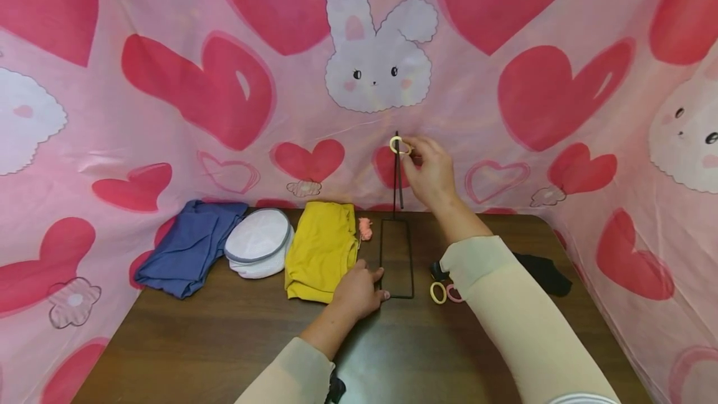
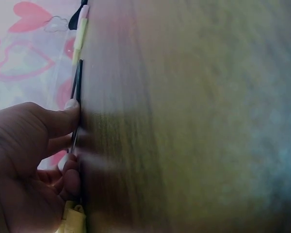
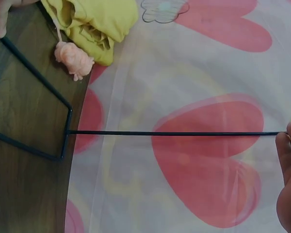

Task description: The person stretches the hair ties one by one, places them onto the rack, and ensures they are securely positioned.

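Note:
A black wire stand [image 1: 412, 260] with a rectangular base and a tall thin post rests near the table's back edge. My left hand [image 1: 359, 288] grips the base at its near left corner; in the left wrist view, the thumb [image 2: 72, 109] presses on the bar. Up at the post's top, my right hand [image 1: 432, 170] pinches a pale yellow ring [image 1: 392, 140], which overlaps the post tip. A short bar slants down from that tip. In the right wrist view, the post [image 3: 184, 133] runs from the base to the right fingertips, which mostly hide the ring.
Left of the stand are pink yarn [image 1: 365, 229], folded yellow cloth [image 1: 321, 248], a round white mesh bag [image 1: 258, 235] and blue cloth [image 1: 193, 248]. Right of it lie a yellow ring [image 1: 438, 284], a pink ring [image 1: 453, 297] and black cloth [image 1: 544, 273]. A patterned curtain [image 1: 303, 117] hangs behind.

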Available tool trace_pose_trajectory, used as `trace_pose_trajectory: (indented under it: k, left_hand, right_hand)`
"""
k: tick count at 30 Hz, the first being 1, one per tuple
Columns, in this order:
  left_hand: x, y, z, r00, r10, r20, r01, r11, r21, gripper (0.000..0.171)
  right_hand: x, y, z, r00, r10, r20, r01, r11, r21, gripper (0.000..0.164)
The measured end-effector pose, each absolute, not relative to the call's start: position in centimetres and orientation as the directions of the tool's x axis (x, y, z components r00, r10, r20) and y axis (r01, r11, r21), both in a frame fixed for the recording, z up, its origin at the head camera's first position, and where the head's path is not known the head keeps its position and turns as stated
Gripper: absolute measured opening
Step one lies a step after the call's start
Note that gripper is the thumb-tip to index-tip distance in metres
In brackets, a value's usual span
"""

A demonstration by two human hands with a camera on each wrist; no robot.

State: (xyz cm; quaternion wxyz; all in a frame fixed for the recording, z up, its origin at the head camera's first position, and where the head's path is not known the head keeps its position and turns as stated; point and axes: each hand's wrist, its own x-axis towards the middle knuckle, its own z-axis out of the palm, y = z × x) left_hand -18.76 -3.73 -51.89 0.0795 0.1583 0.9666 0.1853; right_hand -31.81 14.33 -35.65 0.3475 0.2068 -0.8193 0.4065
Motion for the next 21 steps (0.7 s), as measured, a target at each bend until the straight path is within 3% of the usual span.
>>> trace_pose_trajectory:
  k: [21]
  left_hand:
    - [-18.7,-3.6,-52.1,-0.943,0.324,-0.079,0.271,0.882,0.386,0.062]
  right_hand:
    - [-28.4,17.9,-37.7,-0.666,-0.109,0.738,-0.665,0.535,-0.521,0.031]
